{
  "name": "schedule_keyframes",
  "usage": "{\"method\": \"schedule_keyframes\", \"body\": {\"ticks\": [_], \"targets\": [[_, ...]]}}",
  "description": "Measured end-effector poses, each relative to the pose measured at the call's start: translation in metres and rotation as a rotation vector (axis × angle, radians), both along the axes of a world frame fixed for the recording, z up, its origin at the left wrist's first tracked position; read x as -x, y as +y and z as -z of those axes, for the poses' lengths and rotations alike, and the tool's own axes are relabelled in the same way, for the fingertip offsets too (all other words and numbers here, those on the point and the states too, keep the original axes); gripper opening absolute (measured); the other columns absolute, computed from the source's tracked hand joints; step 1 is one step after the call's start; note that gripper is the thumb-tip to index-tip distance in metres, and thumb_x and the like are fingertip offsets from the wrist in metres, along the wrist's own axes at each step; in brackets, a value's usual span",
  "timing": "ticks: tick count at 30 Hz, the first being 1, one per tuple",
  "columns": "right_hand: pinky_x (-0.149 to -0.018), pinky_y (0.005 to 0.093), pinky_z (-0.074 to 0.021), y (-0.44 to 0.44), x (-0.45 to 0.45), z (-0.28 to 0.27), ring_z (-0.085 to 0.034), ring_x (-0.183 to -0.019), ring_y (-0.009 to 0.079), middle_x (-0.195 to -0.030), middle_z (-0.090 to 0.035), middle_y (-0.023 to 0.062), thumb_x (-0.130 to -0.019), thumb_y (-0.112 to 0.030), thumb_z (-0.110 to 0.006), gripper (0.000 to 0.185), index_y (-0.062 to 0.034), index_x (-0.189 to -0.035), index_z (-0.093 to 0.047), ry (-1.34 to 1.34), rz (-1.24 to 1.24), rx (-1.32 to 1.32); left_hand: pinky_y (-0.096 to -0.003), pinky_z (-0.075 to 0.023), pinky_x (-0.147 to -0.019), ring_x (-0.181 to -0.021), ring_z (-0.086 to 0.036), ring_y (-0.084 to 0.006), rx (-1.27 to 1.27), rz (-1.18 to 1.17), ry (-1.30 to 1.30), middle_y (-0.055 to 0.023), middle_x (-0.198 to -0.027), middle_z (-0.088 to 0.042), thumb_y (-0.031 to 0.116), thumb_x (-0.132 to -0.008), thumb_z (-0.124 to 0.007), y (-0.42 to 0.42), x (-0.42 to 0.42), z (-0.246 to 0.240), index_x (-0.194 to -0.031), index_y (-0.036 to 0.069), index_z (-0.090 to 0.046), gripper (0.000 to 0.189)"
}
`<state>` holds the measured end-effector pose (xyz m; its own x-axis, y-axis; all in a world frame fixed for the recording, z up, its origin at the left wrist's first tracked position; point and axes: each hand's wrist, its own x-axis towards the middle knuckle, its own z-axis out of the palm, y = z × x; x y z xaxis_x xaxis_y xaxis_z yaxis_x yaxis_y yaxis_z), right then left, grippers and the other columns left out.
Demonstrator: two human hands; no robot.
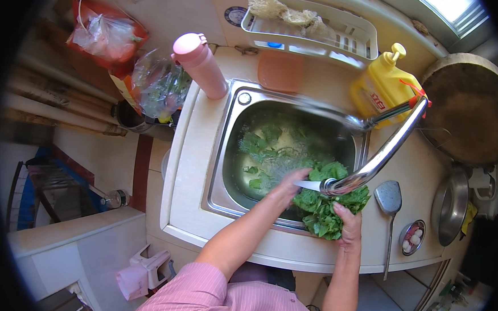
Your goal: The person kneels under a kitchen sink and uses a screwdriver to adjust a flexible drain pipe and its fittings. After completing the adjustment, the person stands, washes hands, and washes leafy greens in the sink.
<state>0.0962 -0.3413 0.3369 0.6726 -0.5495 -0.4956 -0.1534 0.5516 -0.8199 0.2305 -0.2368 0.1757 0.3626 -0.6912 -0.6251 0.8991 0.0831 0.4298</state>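
A bunch of leafy greens (324, 218) is gripped in my right hand (349, 223) over the sink's near right corner. Beside its left side is my left hand (292, 186), partly blurred, next to the stream of water; whether its fingers hold any leaves is unclear. Water runs from the chrome faucet (377, 163) with its white nozzle between my hands. The stainless steel sink (217, 183) is filled with water, and loose green leaves (254, 145) float in it.
A pink bottle (201, 67) stands at the sink's far left corner, a yellow pump bottle (379, 86) behind the faucet. To the right are a metal spatula (389, 202), a small bowl of garlic (413, 238) and a metal basin (448, 210). A white rack (311, 44) sits behind.
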Motion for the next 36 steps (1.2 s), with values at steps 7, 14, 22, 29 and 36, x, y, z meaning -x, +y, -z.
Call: {"method": "schedule_keyframes", "body": {"ticks": [7,14,22,29,36], "targets": [[-0.087,0.0323,-0.0520,0.057,-0.036,-0.007,-0.067,-0.091,0.0165,-0.101,-0.071,0.0077,-0.073,-0.005,-0.080,0.040,0.0012,-0.109,-0.064,0.000,-0.464,0.277,-0.0366,-0.0454,-0.093,-0.103,-0.059,-0.0219,-0.343,-0.443,0.097,-0.0092,-0.116,-0.064,0.054,-0.093,-0.055,0.085,-0.028,-0.081,-0.120,0.005,-0.061,0.056],[-0.087,0.0331,-0.0502,0.117,-0.099,0.009,-0.064,-0.094,0.0209,-0.103,-0.066,0.0100,-0.069,-0.009,-0.083,0.054,0.0003,-0.115,-0.056,-0.213,-0.600,0.824,-0.0337,-0.0506,-0.089,-0.098,-0.064,-0.0188,-0.075,-0.670,-0.003,-0.0056,-0.108,-0.067,0.041,-0.098,-0.052,0.135,-0.047,-0.090,-0.114,0.006,-0.063,0.040],[-0.109,0.0373,-0.0362,0.113,-0.099,-0.003,-0.053,-0.121,0.0267,-0.130,-0.057,0.0151,-0.063,-0.012,-0.085,0.074,-0.0018,-0.129,-0.054,-0.193,-0.602,0.587,-0.0287,-0.0514,-0.089,-0.098,-0.065,-0.0143,-0.027,-0.140,-0.130,-0.0043,-0.111,-0.067,0.030,-0.102,-0.044,0.139,-0.059,-0.114,-0.119,0.009,-0.060,0.031],[-0.085,0.0318,-0.0514,0.096,-0.077,0.009,-0.065,-0.091,0.0159,-0.102,-0.069,0.0075,-0.068,-0.010,-0.084,0.052,-0.0021,-0.114,-0.061,-0.079,-0.591,0.504,-0.0303,-0.0491,-0.095,-0.106,-0.063,-0.0158,-0.035,0.156,-0.175,-0.0065,-0.120,-0.065,0.030,-0.101,-0.045,0.112,-0.054,-0.122,-0.131,0.010,-0.055,0.037],[-0.082,0.0308,-0.0520,0.097,-0.058,0.018,-0.066,-0.087,0.0151,-0.097,-0.071,0.0060,-0.069,-0.005,-0.080,0.038,-0.0019,-0.105,-0.067,-0.118,-0.361,0.478,-0.0316,-0.0412,-0.104,-0.117,-0.054,-0.0154,0.144,0.040,-0.022,-0.0043,-0.134,-0.054,0.037,-0.102,-0.046,0.098,-0.032,-0.111,-0.151,0.011,-0.032,0.058]]}}
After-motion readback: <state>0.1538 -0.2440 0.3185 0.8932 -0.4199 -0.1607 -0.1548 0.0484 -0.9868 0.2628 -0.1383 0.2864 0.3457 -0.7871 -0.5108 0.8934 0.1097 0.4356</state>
